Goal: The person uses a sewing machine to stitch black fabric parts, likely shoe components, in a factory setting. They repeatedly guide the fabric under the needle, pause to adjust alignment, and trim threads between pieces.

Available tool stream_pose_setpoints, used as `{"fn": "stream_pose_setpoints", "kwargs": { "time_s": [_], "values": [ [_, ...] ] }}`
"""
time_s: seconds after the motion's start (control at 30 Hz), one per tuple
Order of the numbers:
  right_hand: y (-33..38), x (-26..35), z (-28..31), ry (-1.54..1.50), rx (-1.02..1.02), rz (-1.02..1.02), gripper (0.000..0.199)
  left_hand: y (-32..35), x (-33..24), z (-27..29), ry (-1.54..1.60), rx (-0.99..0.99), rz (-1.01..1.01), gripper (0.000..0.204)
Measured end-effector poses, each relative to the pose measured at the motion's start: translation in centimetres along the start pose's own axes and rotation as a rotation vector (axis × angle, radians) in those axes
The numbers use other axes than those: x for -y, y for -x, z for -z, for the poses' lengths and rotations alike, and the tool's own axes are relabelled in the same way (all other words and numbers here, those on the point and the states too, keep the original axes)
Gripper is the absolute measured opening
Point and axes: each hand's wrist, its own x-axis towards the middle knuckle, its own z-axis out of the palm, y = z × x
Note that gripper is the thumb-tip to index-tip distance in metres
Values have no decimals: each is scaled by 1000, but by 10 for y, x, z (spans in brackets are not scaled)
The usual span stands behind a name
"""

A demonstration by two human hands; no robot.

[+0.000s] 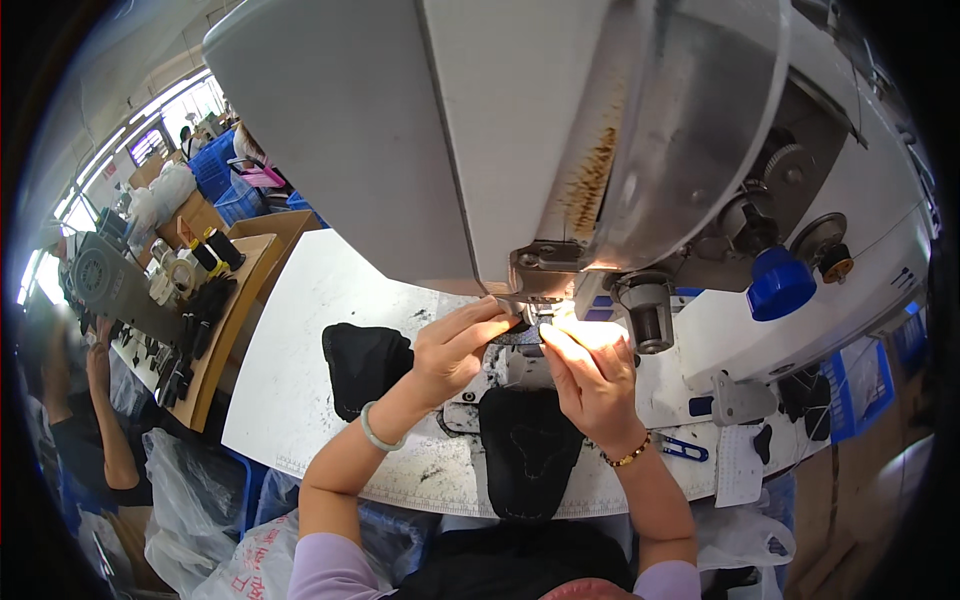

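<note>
A white sewing machine fills the upper middle, its lit needle area just ahead of both hands. My left hand is closed in a pinch at the left of the needle, on the edge of a small black fabric piece. From the other side my right hand pinches close to the needle; its fingertips meet a dark bit, mostly hidden by glare and fingers. A larger black fabric piece lies between my forearms, reaching the table's front edge. Beside my left wrist rests another black fabric piece.
Blue thread snips lie right of my right wrist on the white table, near a white card. A blue knob juts from the machine. At left, a co-worker's arm is by another machine with thread spools.
</note>
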Motion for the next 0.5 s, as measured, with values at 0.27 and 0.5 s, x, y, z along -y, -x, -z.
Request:
{"fn": "stream_pose_setpoints", "kwargs": {
  "time_s": [0.27,0.5],
  "values": [
    [5,-7,-1,-72,7,10,24,-18,-25,28,-227,296,-157,43],
    [-3,-4,1,-82,-57,39,22,-17,-49,22,-347,315,-93,39]
  ]
}}
